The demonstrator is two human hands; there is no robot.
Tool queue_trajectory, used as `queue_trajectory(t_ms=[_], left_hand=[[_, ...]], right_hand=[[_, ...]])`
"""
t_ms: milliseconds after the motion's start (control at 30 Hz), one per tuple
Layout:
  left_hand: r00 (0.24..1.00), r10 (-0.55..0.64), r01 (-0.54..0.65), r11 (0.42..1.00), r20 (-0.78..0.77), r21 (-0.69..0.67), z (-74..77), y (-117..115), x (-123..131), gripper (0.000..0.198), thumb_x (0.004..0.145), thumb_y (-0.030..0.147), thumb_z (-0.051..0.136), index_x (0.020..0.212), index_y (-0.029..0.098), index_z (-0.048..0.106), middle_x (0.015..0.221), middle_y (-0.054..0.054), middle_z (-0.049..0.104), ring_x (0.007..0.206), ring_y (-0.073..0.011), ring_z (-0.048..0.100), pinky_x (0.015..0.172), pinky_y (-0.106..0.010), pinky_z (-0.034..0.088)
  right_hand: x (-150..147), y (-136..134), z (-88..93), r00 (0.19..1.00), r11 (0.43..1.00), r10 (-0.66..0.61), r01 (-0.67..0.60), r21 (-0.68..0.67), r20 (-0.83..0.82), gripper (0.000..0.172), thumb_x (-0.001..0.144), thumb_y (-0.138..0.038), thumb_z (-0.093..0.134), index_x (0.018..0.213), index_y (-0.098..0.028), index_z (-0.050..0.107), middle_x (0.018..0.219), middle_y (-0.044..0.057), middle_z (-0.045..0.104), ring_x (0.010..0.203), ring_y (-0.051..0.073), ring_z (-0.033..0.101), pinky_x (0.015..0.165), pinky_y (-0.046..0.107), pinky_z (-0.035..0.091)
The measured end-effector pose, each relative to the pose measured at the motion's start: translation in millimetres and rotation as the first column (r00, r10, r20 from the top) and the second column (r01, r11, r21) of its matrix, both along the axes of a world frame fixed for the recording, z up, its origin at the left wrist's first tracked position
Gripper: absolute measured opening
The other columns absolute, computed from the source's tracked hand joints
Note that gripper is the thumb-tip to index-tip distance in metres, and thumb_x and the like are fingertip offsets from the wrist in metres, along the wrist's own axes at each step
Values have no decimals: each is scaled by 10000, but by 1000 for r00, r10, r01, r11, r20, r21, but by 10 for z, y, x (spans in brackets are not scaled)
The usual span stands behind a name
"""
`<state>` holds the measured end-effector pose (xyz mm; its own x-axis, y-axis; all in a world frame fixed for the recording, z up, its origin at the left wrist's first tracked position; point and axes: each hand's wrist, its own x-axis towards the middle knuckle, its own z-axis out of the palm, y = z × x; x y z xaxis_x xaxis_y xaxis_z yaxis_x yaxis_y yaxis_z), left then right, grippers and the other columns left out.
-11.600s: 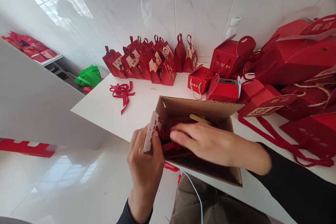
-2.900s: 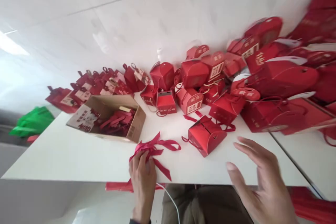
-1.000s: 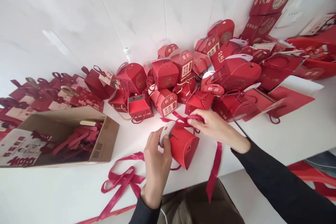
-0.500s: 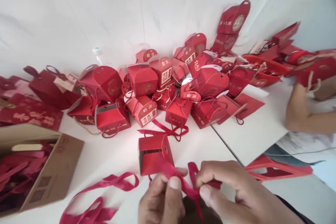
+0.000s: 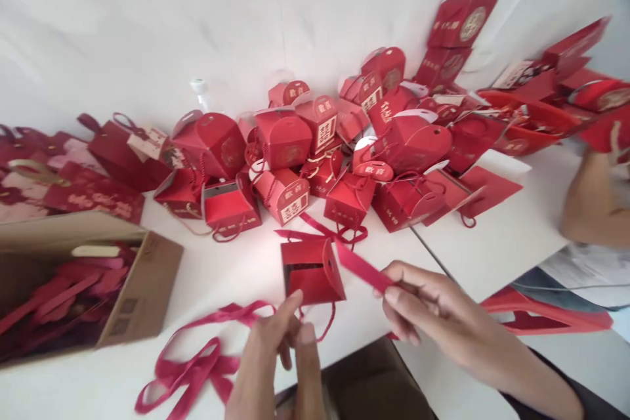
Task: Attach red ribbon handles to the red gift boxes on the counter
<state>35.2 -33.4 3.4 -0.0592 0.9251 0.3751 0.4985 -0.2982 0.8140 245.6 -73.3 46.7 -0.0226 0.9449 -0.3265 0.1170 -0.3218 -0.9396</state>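
A strip of red ribbon (image 5: 361, 267) is pinched between the thumb and fingers of my right hand (image 5: 436, 305), its free end reaching up and left past a small red gift box (image 5: 319, 282). The box stands on the white table with its curved side flaps up, a slot between its top panels and a red cord handle hanging in front. Just below it is my left hand (image 5: 268, 351), fingers apart and nothing visible in them. Loose loops of crimson ribbon (image 5: 199, 364) lie on the table left of that hand.
Many red gift boxes (image 5: 283, 138) crowd the back of the table against the white wall. At left stands an open cardboard carton (image 5: 142, 289) with ribbon pieces inside. To the right are a red basin (image 5: 529, 131), a red stool (image 5: 551, 315) and another person's arm (image 5: 590, 203).
My left hand has let go of the ribbon and opened. My right hand has drawn the ribbon up and to the right. The view has shifted, moving most things rightward.
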Motion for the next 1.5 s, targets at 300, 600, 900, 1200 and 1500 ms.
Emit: queue_trajectory(t_ms=[300,600,900,1200,1500], left_hand=[[941,-58,155,951,-334,269,-183,379,87,388,1005,134,554,1387,199,584,1304,-132,653,1234,-304,587,1024,-463,497],[911,-196,277,943,-364,184,-266,406,128,348,983,70,537,1295,182,644,1252,-114,690,1175,-307,561,1007,-469,486],[923,-185,252,954,-338,165,-275,377,119,382,980,133,599,1357,195,610,1298,-139,579,1162,-292,542,957,-441,509],[924,-242,286,952,-296,112,-144,446,179,241,984,155,586,1166,240,719,1325,-138,535,1204,-318,525,969,-492,534],[960,-272,275,960,-68,50,-219,543,203,129,989,189,598,1038,249,701,1295,-107,591,1274,-294,581,1023,-492,553]], right_hand=[[92,245,-40,990,995,-82,74,73,114,461,1039,-661,530,936,-217,597,634,-87,301,541,111,274,505,266,228],[30,338,-52,982,999,-26,21,27,188,458,1031,-608,568,792,-226,487,685,-74,254,587,122,218,520,274,194],[21,544,-42,945,997,-15,-13,81,328,403,1019,-512,558,754,-211,595,697,-40,443,604,129,378,564,276,300],[-92,705,25,920,993,35,-76,90,389,316,995,-431,559,806,-200,662,673,-52,491,566,113,367,529,268,293],[-137,708,-40,891,972,9,-114,205,453,317,1041,-462,536,933,-208,691,830,-2,660,736,176,595,665,305,448]])
